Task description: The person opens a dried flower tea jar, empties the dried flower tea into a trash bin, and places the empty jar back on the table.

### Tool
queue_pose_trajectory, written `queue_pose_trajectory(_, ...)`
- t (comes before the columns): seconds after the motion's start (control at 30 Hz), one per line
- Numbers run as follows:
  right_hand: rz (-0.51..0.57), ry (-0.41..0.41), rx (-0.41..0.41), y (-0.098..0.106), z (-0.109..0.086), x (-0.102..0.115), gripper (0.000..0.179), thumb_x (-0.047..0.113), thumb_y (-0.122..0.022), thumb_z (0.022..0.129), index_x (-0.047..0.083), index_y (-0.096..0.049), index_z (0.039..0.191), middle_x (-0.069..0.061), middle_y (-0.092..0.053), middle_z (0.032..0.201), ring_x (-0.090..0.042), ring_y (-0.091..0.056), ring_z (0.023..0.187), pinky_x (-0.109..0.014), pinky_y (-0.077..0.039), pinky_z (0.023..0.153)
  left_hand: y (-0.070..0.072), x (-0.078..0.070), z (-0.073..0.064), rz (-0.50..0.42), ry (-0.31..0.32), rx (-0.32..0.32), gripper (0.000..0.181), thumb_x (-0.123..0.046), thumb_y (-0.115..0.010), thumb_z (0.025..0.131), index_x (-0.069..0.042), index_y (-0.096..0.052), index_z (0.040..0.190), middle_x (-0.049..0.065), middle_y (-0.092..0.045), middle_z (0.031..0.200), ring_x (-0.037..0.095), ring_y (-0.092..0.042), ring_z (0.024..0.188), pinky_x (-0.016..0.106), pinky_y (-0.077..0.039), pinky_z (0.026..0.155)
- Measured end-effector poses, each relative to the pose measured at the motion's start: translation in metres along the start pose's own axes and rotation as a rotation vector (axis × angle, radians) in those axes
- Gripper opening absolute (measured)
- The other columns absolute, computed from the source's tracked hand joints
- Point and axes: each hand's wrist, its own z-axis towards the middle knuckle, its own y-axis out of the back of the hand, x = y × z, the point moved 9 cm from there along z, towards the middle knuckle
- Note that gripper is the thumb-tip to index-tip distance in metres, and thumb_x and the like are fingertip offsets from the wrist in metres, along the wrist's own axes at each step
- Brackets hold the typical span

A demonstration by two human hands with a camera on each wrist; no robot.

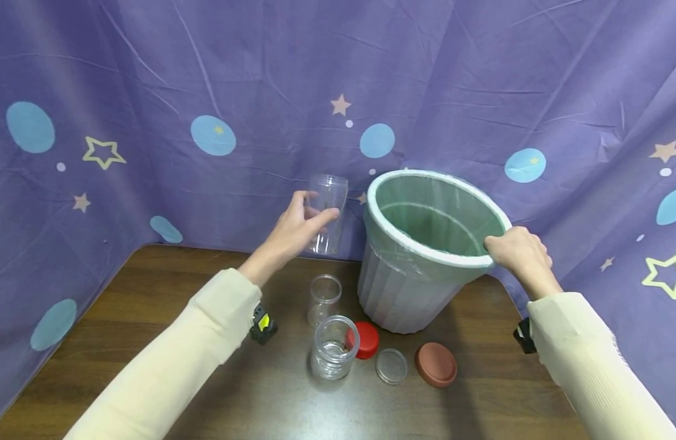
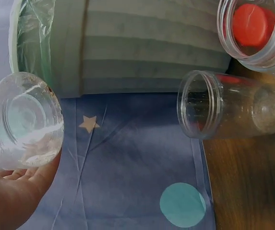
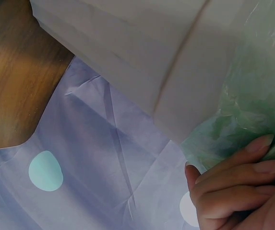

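My left hand point(image 1: 302, 223) grips a clear plastic jar point(image 1: 329, 232) and holds it up above the back of the table, left of the trash can. In the left wrist view the round base of that jar point(image 2: 29, 120) faces the camera. My right hand point(image 1: 519, 250) grips the rim of the grey trash can point(image 1: 404, 293) on its right side; the can tilts over the table. A thin greenish liner bag point(image 3: 252, 96) covers the rim, with my right fingers point(image 3: 238, 177) curled against it. Inside the can I see only the green-tinted wall.
Two lidless clear jars stand on the wooden table point(image 1: 167, 305): a smaller jar point(image 1: 323, 299) and a wider jar point(image 1: 332, 354). Near them lie a red lid point(image 1: 367, 340), a clear lid point(image 1: 391, 366) and a brownish-red lid point(image 1: 436, 365). A purple curtain point(image 1: 283, 91) hangs behind.
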Motion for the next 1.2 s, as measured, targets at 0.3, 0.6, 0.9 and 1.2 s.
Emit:
queue_pose_trajectory(0.3,-0.003,-0.013,0.005,-0.001,0.001,-0.002,0.047,0.032,-0.042,0.084,-0.007,-0.055,0.106,-0.033,-0.051,0.118,-0.049,-0.05,0.106,-0.057,-0.046,0.08,0.005,0.023,-0.002,0.008,0.022,-0.012,0.073,-0.049,-0.06,0.092,-0.014,-0.03,0.148,0.014,-0.059,0.126,0.029,-0.066,0.095,0.035,-0.052,0.08)
queue_pose_trajectory(0.6,-0.001,-0.005,0.001,0.0,-0.001,-0.002,0.048,0.033,-0.042,0.085,-0.008,-0.055,0.107,-0.034,-0.051,0.118,-0.051,-0.051,0.108,-0.057,-0.046,0.08,0.013,0.047,-0.004,0.015,0.06,-0.021,0.076,-0.053,-0.058,0.092,-0.014,-0.026,0.15,0.015,-0.057,0.132,0.031,-0.067,0.102,0.032,-0.054,0.075)
queue_pose_trajectory(0.9,0.0,-0.002,0.001,0.002,-0.001,-0.003,0.044,0.032,-0.042,0.085,-0.006,-0.055,0.103,-0.033,-0.051,0.116,-0.048,-0.05,0.104,-0.057,-0.045,0.082,0.018,0.075,-0.007,-0.11,0.114,-0.015,0.076,-0.047,-0.058,0.095,-0.009,-0.023,0.15,0.02,-0.05,0.136,0.034,-0.062,0.112,0.033,-0.058,0.082)
queue_pose_trajectory(1.2,0.004,-0.001,-0.002,0.0,0.0,-0.001,0.046,0.032,-0.041,0.085,-0.007,-0.055,0.105,-0.033,-0.051,0.117,-0.048,-0.05,0.105,-0.057,-0.046,0.08,0.021,0.096,-0.014,-0.127,0.15,-0.019,0.076,-0.047,-0.058,0.095,-0.009,-0.021,0.15,0.021,-0.046,0.14,0.031,-0.061,0.111,0.03,-0.057,0.083)
